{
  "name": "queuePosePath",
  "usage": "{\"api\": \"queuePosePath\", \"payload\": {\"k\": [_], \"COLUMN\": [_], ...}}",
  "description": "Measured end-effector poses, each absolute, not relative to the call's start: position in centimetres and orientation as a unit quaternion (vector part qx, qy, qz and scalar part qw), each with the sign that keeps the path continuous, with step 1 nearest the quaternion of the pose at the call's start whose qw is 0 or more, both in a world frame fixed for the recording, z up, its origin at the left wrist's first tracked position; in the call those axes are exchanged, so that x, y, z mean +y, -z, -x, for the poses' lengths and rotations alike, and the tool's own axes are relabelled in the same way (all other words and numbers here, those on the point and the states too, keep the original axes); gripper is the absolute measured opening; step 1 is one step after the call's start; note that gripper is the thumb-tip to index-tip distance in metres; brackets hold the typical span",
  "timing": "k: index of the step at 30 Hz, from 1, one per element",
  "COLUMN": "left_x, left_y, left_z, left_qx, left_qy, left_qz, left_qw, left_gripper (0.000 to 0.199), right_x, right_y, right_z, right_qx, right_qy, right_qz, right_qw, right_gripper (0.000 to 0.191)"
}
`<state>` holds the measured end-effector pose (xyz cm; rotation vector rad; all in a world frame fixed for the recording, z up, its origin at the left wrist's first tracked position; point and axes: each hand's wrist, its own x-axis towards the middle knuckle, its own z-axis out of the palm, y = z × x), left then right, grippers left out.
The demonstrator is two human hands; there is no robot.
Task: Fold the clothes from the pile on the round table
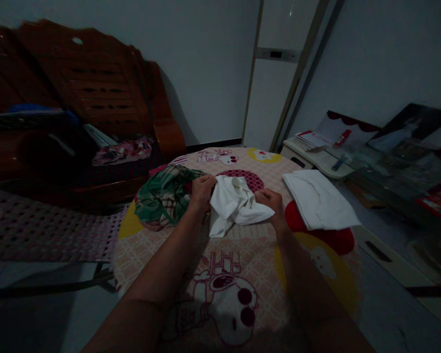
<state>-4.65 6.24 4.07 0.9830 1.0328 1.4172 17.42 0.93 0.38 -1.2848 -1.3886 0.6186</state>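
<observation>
A crumpled white cloth (233, 203) is stretched between my two hands over the middle of the round table. My left hand (203, 190) is closed on its upper left edge. My right hand (270, 200) pinches it at the right side. Close beside my left hand lies a heap of green plaid cloth (161, 198). To the right of my right hand rests a flat, folded stack of white cloth (319, 200). Whether the white cloth in my hands is a garment cannot be made out.
A patterned cover with cartoon dogs (230, 304) drapes the round table. A carved wooden chair (95, 93) holding fabric stands at the back left, and a woven seat (59, 223) is at left. A glass-topped stand (393, 181) with papers is at right; a tall white cabinet (274, 93) stands behind.
</observation>
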Motion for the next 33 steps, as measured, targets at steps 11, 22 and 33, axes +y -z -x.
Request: {"api": "queuePosePath", "payload": {"k": [11,22,33], "left_x": [5.7,8.2,2.1], "left_y": [-4.8,-7.3,-6.0], "left_z": [4.3,10.8,1.6], "left_qx": [0.424,0.423,0.415], "left_qy": [-0.598,-0.706,-0.383], "left_qz": [-0.356,-0.308,-0.798], "left_qw": [0.580,0.476,0.210], "left_gripper": [0.014,0.011,0.027], "right_x": [0.9,0.8,0.9], "right_y": [-1.0,-2.3,-2.6], "right_z": [-17.0,-20.6,-18.6], "right_qx": [-0.650,-0.397,-0.407], "right_qy": [-0.228,-0.210,-0.261], "right_qz": [0.523,0.536,0.513], "right_qw": [0.502,0.715,0.709], "right_gripper": [0.015,0.011,0.009]}}
